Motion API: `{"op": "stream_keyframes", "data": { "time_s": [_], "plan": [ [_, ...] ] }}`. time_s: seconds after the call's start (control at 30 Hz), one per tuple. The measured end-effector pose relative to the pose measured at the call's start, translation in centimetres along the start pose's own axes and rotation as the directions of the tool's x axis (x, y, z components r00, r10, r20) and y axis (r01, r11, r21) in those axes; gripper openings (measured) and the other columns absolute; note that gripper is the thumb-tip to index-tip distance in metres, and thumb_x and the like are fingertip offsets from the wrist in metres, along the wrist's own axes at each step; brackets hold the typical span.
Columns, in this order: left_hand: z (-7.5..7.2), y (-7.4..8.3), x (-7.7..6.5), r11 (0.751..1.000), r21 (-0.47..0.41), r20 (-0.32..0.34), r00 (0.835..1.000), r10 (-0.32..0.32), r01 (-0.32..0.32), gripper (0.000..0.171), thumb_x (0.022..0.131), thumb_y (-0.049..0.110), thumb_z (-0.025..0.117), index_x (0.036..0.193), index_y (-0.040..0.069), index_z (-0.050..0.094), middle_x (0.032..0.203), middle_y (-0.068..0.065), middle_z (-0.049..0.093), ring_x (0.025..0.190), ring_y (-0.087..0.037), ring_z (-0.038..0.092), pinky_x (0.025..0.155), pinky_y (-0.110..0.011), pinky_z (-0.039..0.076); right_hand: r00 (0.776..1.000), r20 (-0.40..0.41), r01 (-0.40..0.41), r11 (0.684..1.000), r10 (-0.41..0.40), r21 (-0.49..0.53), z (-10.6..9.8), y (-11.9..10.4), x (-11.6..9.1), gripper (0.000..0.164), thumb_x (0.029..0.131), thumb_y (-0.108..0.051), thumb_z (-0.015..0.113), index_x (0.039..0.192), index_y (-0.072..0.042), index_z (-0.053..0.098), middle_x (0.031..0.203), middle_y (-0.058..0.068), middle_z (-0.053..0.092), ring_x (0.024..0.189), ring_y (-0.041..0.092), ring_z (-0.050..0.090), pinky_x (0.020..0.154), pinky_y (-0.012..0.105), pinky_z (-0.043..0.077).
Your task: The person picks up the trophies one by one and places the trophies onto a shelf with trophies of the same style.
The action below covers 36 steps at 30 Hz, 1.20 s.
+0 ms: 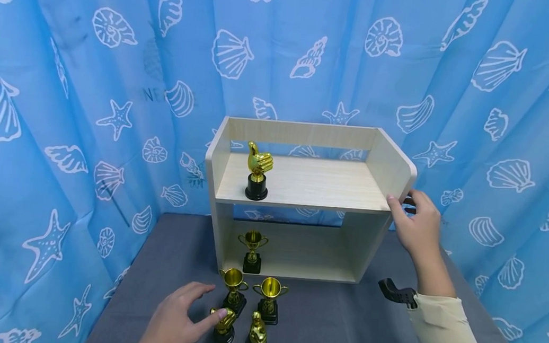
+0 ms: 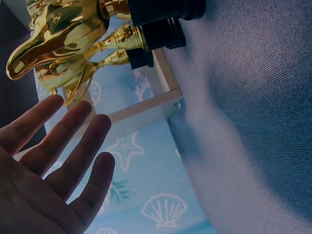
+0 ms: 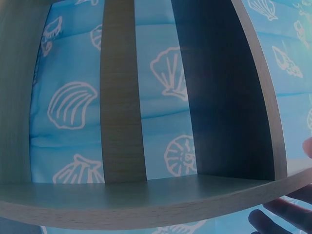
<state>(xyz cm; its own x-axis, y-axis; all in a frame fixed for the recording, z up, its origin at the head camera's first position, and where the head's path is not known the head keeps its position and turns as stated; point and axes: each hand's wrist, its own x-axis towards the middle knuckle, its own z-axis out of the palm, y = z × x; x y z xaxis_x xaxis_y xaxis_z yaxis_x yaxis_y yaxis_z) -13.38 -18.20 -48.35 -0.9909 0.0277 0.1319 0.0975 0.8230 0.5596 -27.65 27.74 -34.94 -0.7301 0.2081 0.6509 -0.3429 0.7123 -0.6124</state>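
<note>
My left hand [image 1: 175, 316] reaches in from the lower left with its fingers spread. Its thumb overlaps the edge of a gold thumbs-up trophy [image 1: 224, 327] in the head view; whether they touch I cannot tell. Beside that one stand another gold trophy [image 1: 257, 336] on a round black base and two gold cup trophies, one left [image 1: 233, 280] and one right [image 1: 270, 291]. In the left wrist view the fingers [image 2: 80, 156] are straight, below the gold trophies [image 2: 58, 34]. My right hand [image 1: 419, 224] grips the right side panel of a pale wooden shelf [image 1: 390, 163], thumb inside, fingers outside.
On the shelf's upper board [image 1: 317, 182] a thumbs-up trophy [image 1: 258, 170] stands at the left. Below it, a cup trophy [image 1: 252, 252] stands in the lower compartment. Grey cloth [image 1: 164, 249] covers the table, and a blue shell-patterned curtain [image 1: 283, 50] hangs around it.
</note>
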Motion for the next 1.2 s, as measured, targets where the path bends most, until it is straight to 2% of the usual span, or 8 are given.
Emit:
{"op": "stream_keyframes", "data": {
  "time_s": [0.17,0.43,0.6,0.77,1.03,1.2],
  "plan": [
    [0.3,-0.2,-0.1,1.000,-0.007,0.013,1.000,-0.005,0.005,0.058,0.077,0.077,0.058,0.121,0.040,0.062,0.120,0.011,0.063,0.110,-0.020,0.062,0.096,-0.043,0.049,0.998,0.044,-0.033,0.999,0.033,-0.010,0.3,0.1,0.2,0.051,0.097,-0.040,0.057,0.130,-0.002,0.058,0.121,0.021,0.060,0.112,0.040,0.059,0.090,0.062,0.049],
    [0.6,-0.2,-0.3,0.999,-0.020,0.051,0.998,-0.030,0.031,0.065,0.075,0.084,0.051,0.122,0.040,0.061,0.122,0.010,0.062,0.110,-0.020,0.061,0.094,-0.043,0.049,0.995,0.074,-0.059,0.998,0.060,-0.015,0.7,0.4,0.4,0.050,0.097,-0.042,0.056,0.126,-0.001,0.059,0.121,0.021,0.061,0.111,0.039,0.059,0.086,0.061,0.051],
    [0.7,-0.1,-0.3,0.999,-0.039,0.080,0.996,-0.035,0.038,0.066,0.076,0.083,0.050,0.124,0.038,0.060,0.123,0.008,0.062,0.109,-0.022,0.062,0.092,-0.041,0.049,0.993,0.079,-0.090,0.995,0.093,-0.041,1.0,0.2,0.8,0.051,0.096,-0.042,0.056,0.120,0.002,0.060,0.114,0.024,0.063,0.100,0.040,0.063,0.073,0.051,0.054],
    [0.9,0.2,-0.3,0.997,-0.063,0.102,0.994,-0.029,0.036,0.067,0.077,0.082,0.051,0.126,0.036,0.059,0.125,0.005,0.061,0.108,-0.023,0.062,0.091,-0.040,0.049,0.989,0.068,-0.132,0.990,0.135,-0.045,1.1,-0.1,1.4,0.054,0.095,-0.044,0.057,0.123,0.003,0.059,0.115,0.026,0.064,0.097,0.038,0.062,0.067,0.038,0.049],
    [1.3,0.2,-0.4,0.995,-0.084,0.101,0.994,-0.049,0.058,0.067,0.077,0.082,0.051,0.127,0.037,0.058,0.126,0.007,0.060,0.109,-0.022,0.062,0.092,-0.041,0.049,0.988,0.058,-0.143,0.990,0.143,0.001,0.6,-1.1,2.3,0.055,0.095,-0.044,0.057,0.129,-0.001,0.057,0.121,0.024,0.063,0.101,0.037,0.062,0.071,0.039,0.050],
    [1.7,0.1,-0.5,0.989,-0.124,0.122,0.990,-0.069,0.084,0.068,0.077,0.081,0.052,0.128,0.037,0.057,0.129,0.005,0.059,0.112,-0.025,0.061,0.093,-0.044,0.049,0.986,0.062,-0.152,0.988,0.152,0.006,0.4,-1.7,3.0,0.060,0.094,-0.050,0.055,0.134,-0.005,0.055,0.123,0.021,0.062,0.099,0.032,0.061,0.070,0.032,0.047]
  ]
}}
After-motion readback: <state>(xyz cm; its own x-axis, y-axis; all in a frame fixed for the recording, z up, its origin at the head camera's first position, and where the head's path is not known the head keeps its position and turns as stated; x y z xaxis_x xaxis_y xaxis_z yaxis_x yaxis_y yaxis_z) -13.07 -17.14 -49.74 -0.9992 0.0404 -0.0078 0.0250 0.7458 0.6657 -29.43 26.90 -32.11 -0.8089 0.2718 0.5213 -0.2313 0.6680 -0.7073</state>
